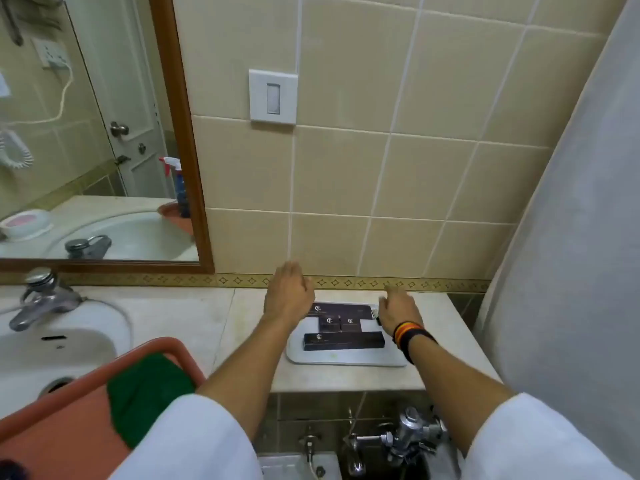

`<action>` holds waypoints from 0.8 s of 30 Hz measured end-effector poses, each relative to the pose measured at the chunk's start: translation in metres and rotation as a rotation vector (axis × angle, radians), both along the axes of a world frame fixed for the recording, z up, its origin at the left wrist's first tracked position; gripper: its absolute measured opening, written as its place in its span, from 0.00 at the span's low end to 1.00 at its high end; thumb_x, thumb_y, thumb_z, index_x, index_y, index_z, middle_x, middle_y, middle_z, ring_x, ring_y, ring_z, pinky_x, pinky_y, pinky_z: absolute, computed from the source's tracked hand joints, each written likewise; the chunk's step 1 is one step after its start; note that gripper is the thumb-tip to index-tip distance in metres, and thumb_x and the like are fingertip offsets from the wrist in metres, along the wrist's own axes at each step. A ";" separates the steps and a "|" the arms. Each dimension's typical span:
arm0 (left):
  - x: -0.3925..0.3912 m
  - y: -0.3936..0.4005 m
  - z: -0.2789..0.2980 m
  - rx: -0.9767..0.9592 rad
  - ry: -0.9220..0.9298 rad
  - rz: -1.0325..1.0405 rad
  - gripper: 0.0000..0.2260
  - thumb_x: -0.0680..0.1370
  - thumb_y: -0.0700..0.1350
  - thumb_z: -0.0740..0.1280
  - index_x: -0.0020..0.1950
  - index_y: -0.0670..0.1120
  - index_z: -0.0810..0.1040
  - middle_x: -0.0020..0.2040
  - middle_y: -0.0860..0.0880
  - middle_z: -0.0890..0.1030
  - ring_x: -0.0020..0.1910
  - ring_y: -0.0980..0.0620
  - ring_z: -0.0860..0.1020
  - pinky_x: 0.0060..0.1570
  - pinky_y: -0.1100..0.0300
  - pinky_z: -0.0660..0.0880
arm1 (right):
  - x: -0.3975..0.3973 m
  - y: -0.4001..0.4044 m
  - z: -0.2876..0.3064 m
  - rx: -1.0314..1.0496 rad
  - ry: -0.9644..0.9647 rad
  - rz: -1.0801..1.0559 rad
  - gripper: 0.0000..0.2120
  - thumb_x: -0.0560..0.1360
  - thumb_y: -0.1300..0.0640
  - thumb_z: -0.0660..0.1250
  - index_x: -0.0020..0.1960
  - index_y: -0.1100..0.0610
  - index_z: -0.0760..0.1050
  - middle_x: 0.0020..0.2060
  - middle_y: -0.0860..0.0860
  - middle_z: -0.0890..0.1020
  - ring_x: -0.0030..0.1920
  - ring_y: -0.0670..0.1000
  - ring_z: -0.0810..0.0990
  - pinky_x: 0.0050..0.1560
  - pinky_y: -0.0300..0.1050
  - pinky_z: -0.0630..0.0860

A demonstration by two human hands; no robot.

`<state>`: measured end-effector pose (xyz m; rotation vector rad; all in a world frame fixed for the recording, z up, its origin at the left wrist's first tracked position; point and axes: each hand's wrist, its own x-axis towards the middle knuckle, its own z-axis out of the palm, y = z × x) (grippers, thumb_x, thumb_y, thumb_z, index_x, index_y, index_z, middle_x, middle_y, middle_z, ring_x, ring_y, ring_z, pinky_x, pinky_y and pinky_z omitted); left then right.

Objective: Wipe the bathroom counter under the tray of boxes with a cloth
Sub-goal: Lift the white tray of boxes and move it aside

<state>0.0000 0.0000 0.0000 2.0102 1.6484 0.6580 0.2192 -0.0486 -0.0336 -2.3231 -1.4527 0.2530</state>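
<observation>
A white tray (346,356) lies on the beige bathroom counter (194,317), right of the sink. Several dark boxes (344,340) rest on it. My left hand (289,294) hovers over the tray's far left corner, fingers loosely apart, holding nothing. My right hand (398,308) hangs over the tray's far right corner, also with nothing in it; a striped band circles that wrist. A green cloth (145,393) lies in an orange basin (69,410) at the lower left.
A white sink (52,348) with a chrome tap (41,299) sits at left under a wood-framed mirror (97,133). A grey curtain (571,271) bounds the right side. Chrome flush plumbing (405,438) sits below the counter's front edge. A wall switch (273,97) is on the tiles.
</observation>
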 end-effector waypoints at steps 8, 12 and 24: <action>0.007 0.010 -0.085 -0.451 -0.161 0.287 0.20 0.83 0.49 0.56 0.68 0.37 0.76 0.67 0.37 0.79 0.66 0.36 0.76 0.66 0.46 0.75 | 0.024 -0.012 -0.067 -0.147 0.187 -0.380 0.15 0.79 0.58 0.65 0.63 0.64 0.77 0.61 0.62 0.79 0.59 0.63 0.80 0.57 0.51 0.77; 0.024 0.007 -0.098 -0.456 -0.148 0.328 0.19 0.83 0.48 0.57 0.65 0.37 0.78 0.65 0.36 0.80 0.64 0.35 0.77 0.64 0.46 0.74 | 0.028 -0.008 -0.072 -0.139 0.092 -0.433 0.13 0.79 0.59 0.64 0.60 0.62 0.78 0.60 0.61 0.79 0.61 0.62 0.77 0.57 0.52 0.77; 0.077 0.008 -0.055 -0.336 -0.261 0.416 0.20 0.82 0.50 0.60 0.66 0.38 0.77 0.66 0.37 0.77 0.66 0.36 0.74 0.68 0.42 0.72 | 0.088 -0.033 -0.066 0.033 0.535 -0.541 0.07 0.74 0.62 0.69 0.48 0.66 0.81 0.42 0.59 0.80 0.50 0.63 0.82 0.47 0.45 0.72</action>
